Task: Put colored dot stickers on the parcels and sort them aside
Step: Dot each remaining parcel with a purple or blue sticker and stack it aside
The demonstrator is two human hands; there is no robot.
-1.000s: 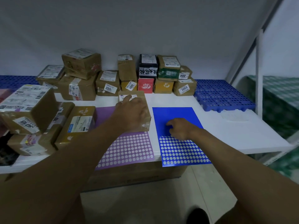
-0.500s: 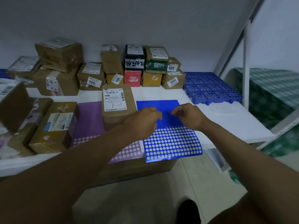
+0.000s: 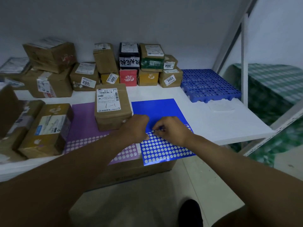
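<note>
A brown parcel [image 3: 112, 106] with a white shipping label stands on the white table [image 3: 213, 122], partly on a purple sticker sheet [image 3: 85, 126]. To its right lies a blue sheet of dot stickers [image 3: 160, 149]. My right hand [image 3: 172, 130] hovers over the top row of blue dots, thumb and forefinger pinching a dot sticker at the sheet. My left hand [image 3: 136, 126] sits with curled fingers on the left edge of the blue sheet, its thumb pressing the sheet down, just right of the parcel.
Several labelled parcels [image 3: 131, 66] are stacked along the back wall, more [image 3: 47, 128] crowd the left. A blue plastic grid pallet [image 3: 209, 86] lies at the back right. A cardboard box [image 3: 139, 171] stands under the table edge. A white shelf frame [image 3: 244, 59] rises right.
My left hand let go of the brown parcel and moved right onto the blue sheet. My right hand shifted over the top dot row and pinched at a sticker.
</note>
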